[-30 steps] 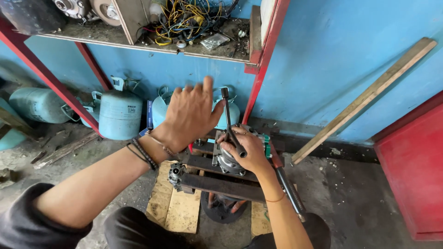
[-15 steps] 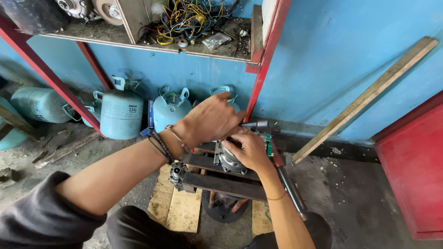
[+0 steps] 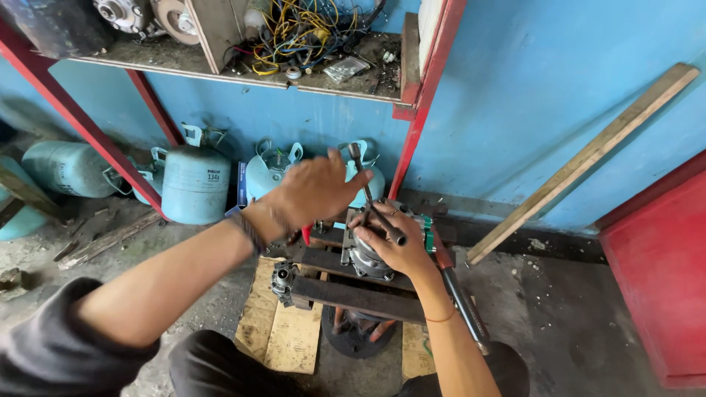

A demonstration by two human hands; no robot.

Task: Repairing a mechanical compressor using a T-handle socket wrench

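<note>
L hand (image 3: 312, 191) is raised over the work, fingers curled round the upper part of a thin metal bar (image 3: 373, 197), thumb tip against it. The bar runs tilted from near the blue wall down to a socket-like end by the R knuckles. R hand (image 3: 393, 239) is cupped and pressing on a grey round motor-like part (image 3: 364, 259), fingers spread over its top, not closed round anything I can make out. That part sits clamped betw dark steel bars (image 3: 353, 294) on a stand over pale wood boards (image 3: 283, 331). Long dark handle w/ red & green bits (image 3: 452, 283) lies just right of the R wrist. Behind: pale blue gas cylinders (image 3: 195, 184) along the wall, red shelf frame (image 3: 430, 88) w/ tangled wires (image 3: 294, 29) above, a wood plank (image 3: 588, 158) leaning on the wall, red cabinet (image 3: 658, 279) far right
</note>
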